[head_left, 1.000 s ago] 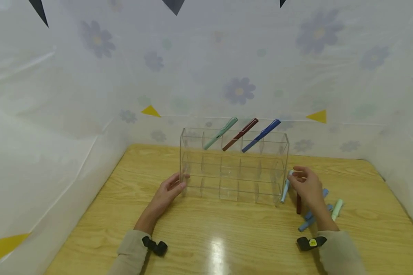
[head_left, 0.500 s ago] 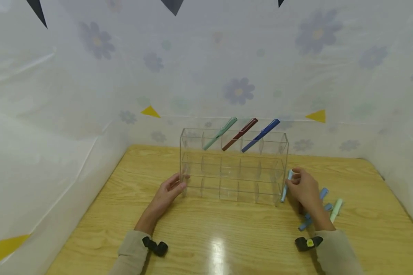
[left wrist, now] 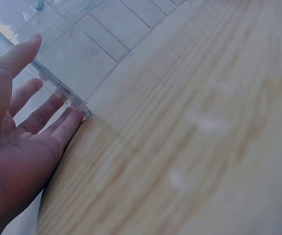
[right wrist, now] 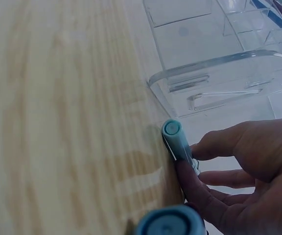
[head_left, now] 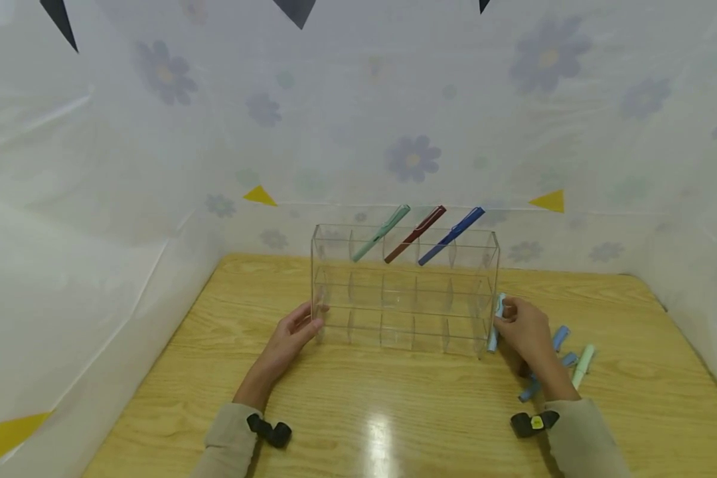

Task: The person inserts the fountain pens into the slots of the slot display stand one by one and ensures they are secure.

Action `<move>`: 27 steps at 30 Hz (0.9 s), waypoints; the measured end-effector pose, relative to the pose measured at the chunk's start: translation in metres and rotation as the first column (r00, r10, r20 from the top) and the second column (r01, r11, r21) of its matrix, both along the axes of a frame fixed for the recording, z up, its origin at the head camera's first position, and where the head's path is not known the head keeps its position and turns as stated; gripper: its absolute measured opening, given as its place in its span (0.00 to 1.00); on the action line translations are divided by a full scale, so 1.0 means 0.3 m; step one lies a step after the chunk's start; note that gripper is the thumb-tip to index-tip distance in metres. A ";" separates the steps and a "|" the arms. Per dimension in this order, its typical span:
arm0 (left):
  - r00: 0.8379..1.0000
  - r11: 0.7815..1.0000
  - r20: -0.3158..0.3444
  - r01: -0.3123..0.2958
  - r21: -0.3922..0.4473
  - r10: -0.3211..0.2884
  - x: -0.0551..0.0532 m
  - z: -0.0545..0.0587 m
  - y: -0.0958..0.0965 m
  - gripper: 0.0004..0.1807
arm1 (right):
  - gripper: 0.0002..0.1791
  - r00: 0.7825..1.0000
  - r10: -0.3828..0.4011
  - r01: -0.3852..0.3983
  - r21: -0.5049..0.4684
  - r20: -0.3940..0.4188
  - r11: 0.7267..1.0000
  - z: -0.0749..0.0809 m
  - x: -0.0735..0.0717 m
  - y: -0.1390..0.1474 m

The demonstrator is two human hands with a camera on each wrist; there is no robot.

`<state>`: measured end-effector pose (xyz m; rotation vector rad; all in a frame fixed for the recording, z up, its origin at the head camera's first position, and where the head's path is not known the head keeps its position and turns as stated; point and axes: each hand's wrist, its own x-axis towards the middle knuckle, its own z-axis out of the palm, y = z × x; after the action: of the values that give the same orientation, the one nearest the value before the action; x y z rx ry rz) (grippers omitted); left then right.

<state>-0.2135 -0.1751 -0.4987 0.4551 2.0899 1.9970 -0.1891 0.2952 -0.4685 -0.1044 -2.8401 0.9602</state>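
A clear acrylic pen rack with tiers of compartments stands on the table. At its left end my left hand rests with loosely extended fingers, thumb by the front edge and fingertips against the side. On the right, my right hand pinches a light blue pen between thumb and fingers. That pen lies beside the rack's right side, its end towards the right wrist camera. Green, dark red and blue pens lean in the top tier.
Right of the rack lie blue pens and a pale green pen, partly behind the right forearm. A dark red pen is mostly hidden under the right hand. A patterned white sheet rises behind the wooden table.
My right hand has moved a little left and closed its fingertips on the light blue pen, which has shifted slightly, closer to the rack. The left hand stays where it was.
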 end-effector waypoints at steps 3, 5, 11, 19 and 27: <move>1.000 1.000 -0.008 0.004 0.002 -0.004 -0.003 0.000 0.000 0.31 | 0.28 1.000 -0.003 0.003 -0.004 0.020 1.000 0.006 0.001 0.004; 1.000 1.000 -0.010 0.001 0.001 -0.001 -0.004 -0.001 -0.001 0.31 | 0.28 0.999 -0.004 0.005 -0.019 0.041 1.000 0.009 0.003 0.005; 1.000 1.000 -0.022 -0.001 -0.015 0.001 -0.003 -0.009 -0.007 0.30 | 0.27 0.998 0.003 -0.001 -0.041 0.059 0.999 0.012 0.009 0.007; 1.000 1.000 -0.021 0.003 0.002 -0.003 -0.005 -0.014 -0.006 0.31 | 0.25 1.000 0.006 -0.006 -0.154 0.004 0.988 0.014 0.006 0.040; 1.000 1.000 -0.020 0.003 0.000 -0.003 -0.006 -0.006 -0.005 0.31 | 0.31 0.999 0.004 0.022 -0.486 0.053 0.874 0.074 0.023 0.082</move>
<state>-0.2151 -0.1766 -0.5005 0.4797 2.0994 1.9984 -0.1823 0.3200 -0.4462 -0.1970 -2.5638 1.6735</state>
